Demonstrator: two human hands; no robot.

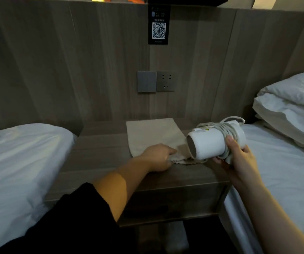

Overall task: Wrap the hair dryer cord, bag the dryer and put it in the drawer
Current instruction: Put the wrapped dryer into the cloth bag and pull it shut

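My right hand (239, 160) holds the white hair dryer (208, 143) above the right side of the nightstand (100, 154), its nozzle pointing left. The pale cord (226, 128) is wound in several loops around the dryer's body. A beige cloth bag (153, 134) lies flat on the nightstand, its mouth toward me. My left hand (156, 156) pinches the bag's near edge just left of the nozzle. The drawer front (175, 200) under the top looks shut.
White-sheeted beds flank the nightstand, the left bed (19, 162) and the right bed (285, 180) with stacked pillows (290, 110). A wall switch and socket (155, 81) sit on the wood panel behind, with a QR-code card (159, 24) above.
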